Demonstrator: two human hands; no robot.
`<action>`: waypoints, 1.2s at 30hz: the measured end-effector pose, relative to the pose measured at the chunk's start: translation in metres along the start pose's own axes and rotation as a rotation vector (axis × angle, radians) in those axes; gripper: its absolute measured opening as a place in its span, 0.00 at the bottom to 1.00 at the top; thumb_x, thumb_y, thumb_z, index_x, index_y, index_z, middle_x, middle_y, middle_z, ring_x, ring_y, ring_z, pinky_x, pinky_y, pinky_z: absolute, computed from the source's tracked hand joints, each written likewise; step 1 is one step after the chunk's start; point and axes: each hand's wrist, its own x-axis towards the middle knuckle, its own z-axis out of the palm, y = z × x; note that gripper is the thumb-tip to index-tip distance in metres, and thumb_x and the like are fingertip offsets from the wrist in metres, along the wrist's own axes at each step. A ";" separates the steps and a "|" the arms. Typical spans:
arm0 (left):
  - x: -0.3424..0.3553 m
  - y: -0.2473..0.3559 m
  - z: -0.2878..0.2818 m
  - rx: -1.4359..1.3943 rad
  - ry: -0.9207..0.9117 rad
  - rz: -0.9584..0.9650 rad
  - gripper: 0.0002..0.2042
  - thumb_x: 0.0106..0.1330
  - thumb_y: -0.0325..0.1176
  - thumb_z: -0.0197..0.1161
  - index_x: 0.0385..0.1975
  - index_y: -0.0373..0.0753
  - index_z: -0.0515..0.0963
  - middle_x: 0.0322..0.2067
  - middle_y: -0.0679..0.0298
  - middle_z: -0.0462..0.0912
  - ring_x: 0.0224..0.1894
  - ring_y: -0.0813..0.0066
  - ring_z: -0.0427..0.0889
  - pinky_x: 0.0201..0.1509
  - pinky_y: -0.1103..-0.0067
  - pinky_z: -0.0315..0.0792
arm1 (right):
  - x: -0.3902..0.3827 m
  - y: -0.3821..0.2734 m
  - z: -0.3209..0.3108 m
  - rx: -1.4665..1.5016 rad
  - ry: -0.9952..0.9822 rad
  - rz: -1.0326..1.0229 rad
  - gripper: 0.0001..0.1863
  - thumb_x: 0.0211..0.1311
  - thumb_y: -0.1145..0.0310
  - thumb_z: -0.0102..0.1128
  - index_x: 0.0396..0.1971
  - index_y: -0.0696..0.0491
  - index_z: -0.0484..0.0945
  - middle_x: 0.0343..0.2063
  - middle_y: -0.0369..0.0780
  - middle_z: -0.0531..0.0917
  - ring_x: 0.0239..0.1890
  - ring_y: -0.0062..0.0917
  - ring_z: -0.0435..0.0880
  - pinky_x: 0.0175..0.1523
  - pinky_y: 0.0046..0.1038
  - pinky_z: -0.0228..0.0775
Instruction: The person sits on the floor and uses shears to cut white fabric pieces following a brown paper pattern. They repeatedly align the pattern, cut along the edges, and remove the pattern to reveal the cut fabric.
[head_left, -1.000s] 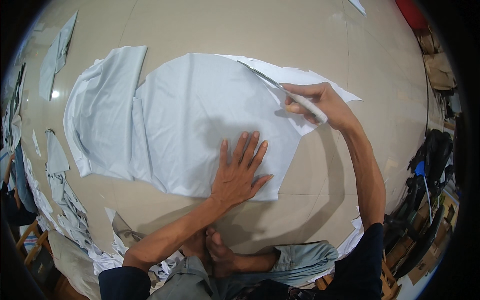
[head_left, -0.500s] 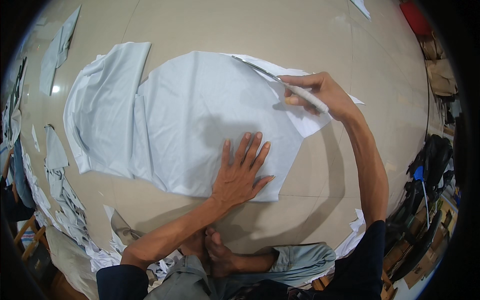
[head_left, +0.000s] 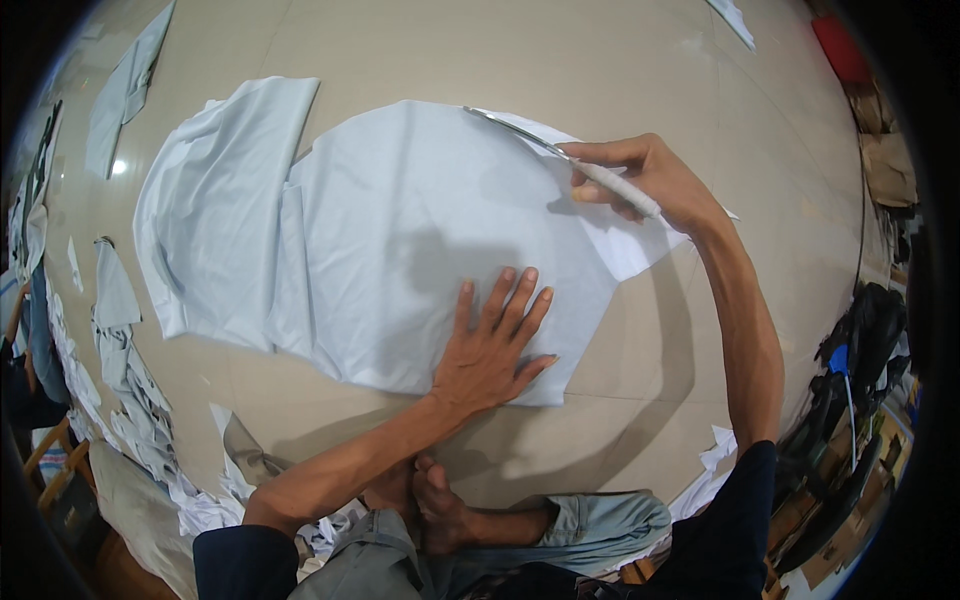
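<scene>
Pale blue-grey cloth (head_left: 390,200) lies spread on the tiled floor, with a folded heap of the same cloth (head_left: 220,210) on its left side. My left hand (head_left: 490,340) rests flat on the near part of the cloth, fingers spread. In my right hand (head_left: 660,185) is a pair of scissors (head_left: 530,135) with a white-wrapped handle. The blades point left along the cloth's far right edge, their tip near its top. A white piece (head_left: 625,245) shows beyond that edge, partly under the right hand. How far the blades are apart cannot be made out.
Cloth scraps (head_left: 130,360) trail along the left side, and another strip (head_left: 125,95) lies far left. My bare foot (head_left: 440,505) is close to the cloth's near edge. Black bags (head_left: 870,330) and brown packages (head_left: 888,165) line the right side.
The whole view has shifted slightly, so cloth and left hand appear a little further right. Relative to the cloth, the scissors have moved slightly left along its far edge. The left hand stays flat.
</scene>
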 end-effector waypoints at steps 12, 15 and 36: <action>0.001 0.000 -0.001 -0.006 -0.013 -0.002 0.39 0.72 0.65 0.49 0.77 0.47 0.57 0.78 0.56 0.52 0.80 0.54 0.47 0.79 0.43 0.37 | 0.012 -0.010 -0.001 -0.070 0.007 -0.058 0.29 0.45 0.57 0.85 0.50 0.50 0.89 0.20 0.33 0.85 0.14 0.12 0.71 0.20 0.17 0.59; 0.001 0.000 -0.001 -0.021 -0.012 -0.003 0.39 0.72 0.65 0.49 0.77 0.47 0.57 0.78 0.56 0.52 0.80 0.54 0.47 0.79 0.43 0.37 | 0.016 -0.008 0.000 -0.064 0.006 -0.080 0.30 0.44 0.57 0.86 0.50 0.50 0.89 0.20 0.33 0.84 0.13 0.12 0.70 0.20 0.17 0.58; -0.005 0.002 0.000 0.044 0.147 0.042 0.40 0.71 0.62 0.52 0.76 0.41 0.59 0.78 0.53 0.52 0.80 0.52 0.45 0.79 0.45 0.39 | -0.203 0.147 0.123 1.304 0.506 -0.096 0.30 0.73 0.62 0.63 0.69 0.57 0.66 0.43 0.40 0.85 0.22 0.15 0.74 0.25 0.17 0.63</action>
